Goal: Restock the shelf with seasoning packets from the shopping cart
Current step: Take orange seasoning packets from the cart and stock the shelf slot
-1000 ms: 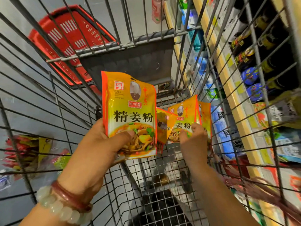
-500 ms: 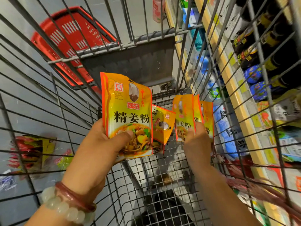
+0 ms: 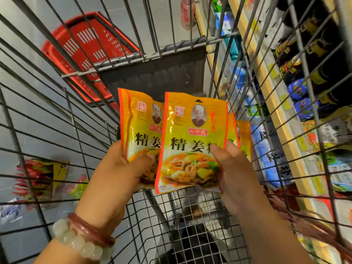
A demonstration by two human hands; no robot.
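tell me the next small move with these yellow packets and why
Probably slide the right hand's packets onto the packet in the left hand to make one stack. Both hands hold packets above the cart, already overlapping, and the shelf lies to the right, so this would free the right hand for placing.

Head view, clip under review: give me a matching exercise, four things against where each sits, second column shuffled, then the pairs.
Things:
1. front seasoning packet
2. red basket
3. bead bracelet
4. dark bottles

Places:
A. on the shelf at the right, seen through the cart's wires
B. on the left wrist
C. on the floor beyond the cart's far end
D. pinched by the right hand, overlapping the left hand's packet

Pairs: 1-D, 2-C, 3-B, 4-A
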